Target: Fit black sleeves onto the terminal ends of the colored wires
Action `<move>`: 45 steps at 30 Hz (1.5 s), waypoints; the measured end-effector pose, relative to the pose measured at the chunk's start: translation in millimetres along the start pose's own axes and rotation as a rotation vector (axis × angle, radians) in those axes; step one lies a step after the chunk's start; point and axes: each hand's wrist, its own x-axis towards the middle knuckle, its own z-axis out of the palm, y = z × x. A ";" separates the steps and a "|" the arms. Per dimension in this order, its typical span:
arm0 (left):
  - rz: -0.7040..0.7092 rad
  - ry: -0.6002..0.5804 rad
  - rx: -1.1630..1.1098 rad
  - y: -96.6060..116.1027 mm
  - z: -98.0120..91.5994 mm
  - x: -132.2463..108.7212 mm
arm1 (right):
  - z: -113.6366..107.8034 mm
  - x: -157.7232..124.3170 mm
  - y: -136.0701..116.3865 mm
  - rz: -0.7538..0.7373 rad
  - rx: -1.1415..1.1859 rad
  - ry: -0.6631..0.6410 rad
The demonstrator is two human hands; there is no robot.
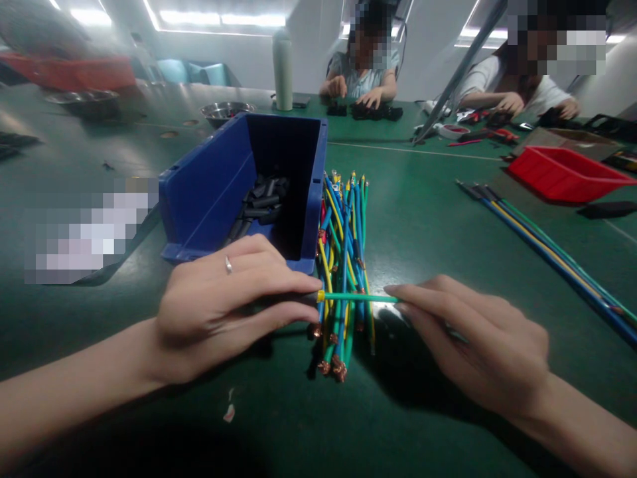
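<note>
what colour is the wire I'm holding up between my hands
Green; the wire shows best in head view.

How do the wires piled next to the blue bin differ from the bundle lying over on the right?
The pile has many more wires, while the bundle has only a few. The pile points roughly straight away from the person; the bundle slants across. The pile shows frayed copper ends nearest the person, whereas the bundle's far tips look dark. Both include blue, green and yellow wires.

Workshop: green workbench [428, 212], wire bundle [345, 255]
</note>
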 end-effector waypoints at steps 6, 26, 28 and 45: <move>0.010 0.019 0.138 -3.8 1.9 -2.6 | -0.8 0.9 0.1 0.017 0.039 0.012; -0.069 0.226 0.193 -8.6 4.0 -4.5 | 1.3 0.7 1.4 0.076 0.038 0.068; -0.049 0.219 0.210 -9.1 3.9 -4.1 | 1.6 0.6 1.6 0.079 0.028 0.072; -0.002 0.189 0.286 -4.1 0.8 -4.7 | 2.5 -1.0 3.4 0.099 0.039 0.080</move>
